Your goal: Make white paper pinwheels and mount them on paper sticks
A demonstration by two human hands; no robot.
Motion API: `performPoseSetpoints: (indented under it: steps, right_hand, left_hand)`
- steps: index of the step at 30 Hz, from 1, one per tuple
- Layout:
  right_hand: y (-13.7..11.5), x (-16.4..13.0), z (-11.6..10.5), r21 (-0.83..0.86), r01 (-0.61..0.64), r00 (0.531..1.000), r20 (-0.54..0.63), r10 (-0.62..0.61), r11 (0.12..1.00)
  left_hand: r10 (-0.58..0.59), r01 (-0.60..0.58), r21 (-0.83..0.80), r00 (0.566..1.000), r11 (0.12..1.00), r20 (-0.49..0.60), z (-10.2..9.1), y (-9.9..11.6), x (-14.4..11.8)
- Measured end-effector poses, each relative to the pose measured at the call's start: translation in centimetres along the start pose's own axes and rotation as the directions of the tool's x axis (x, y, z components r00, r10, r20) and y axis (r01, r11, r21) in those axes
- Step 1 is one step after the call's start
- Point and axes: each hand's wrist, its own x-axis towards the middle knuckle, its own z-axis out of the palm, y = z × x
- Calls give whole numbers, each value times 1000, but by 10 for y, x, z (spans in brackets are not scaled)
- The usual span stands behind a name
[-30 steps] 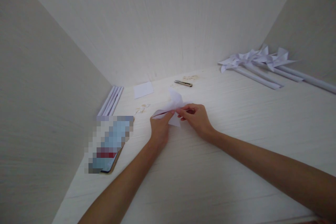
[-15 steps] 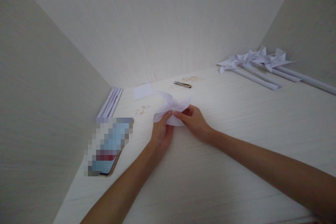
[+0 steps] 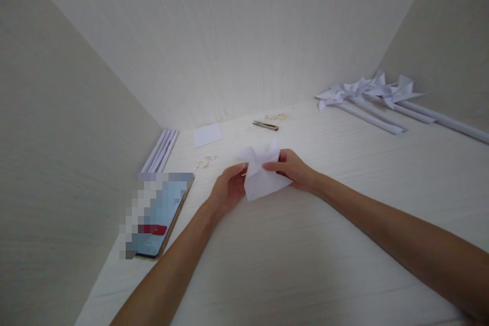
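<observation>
Two hands on one folded paper pinwheel (image 3: 263, 179), held just above my desk (image 3: 305, 244): left hand (image 3: 226, 191) pinching its left edge, right hand (image 3: 292, 169) gripping its top. Snips (image 3: 265, 125) behind; phone (image 3: 158, 216) left.

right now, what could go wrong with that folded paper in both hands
The folded paper is pinched only at its upper edges by the left hand and right hand; a harder grip could crease or tear the flaps. The small snips lie just behind, so a reach forward may brush them.
</observation>
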Motion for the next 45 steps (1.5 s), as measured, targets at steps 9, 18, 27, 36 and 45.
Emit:
performPoseSetpoints:
  steps: [9,18,27,36,45]
  right_hand:
    - [-5,-2,-6,-212,5,979,200,38,977]
    - [-7,-2,-8,-240,-16,974,216,69,971]
    - [0,2,-6,73,163,980,103,-170,984]
    - [5,1,-6,-123,307,928,259,-268,944]
    - [6,2,-3,-290,300,954,94,-284,909]
  left_hand:
    - [42,-23,282,997,959,-63,3,-5,1]
    - [22,2,327,997,945,-68,1,-4,1]
    - [166,-134,153,961,979,-221,4,-7,5]
    - [364,-396,16,826,918,-430,-1,-4,12]
    - [449,-374,262,819,890,-356,-6,-13,14]
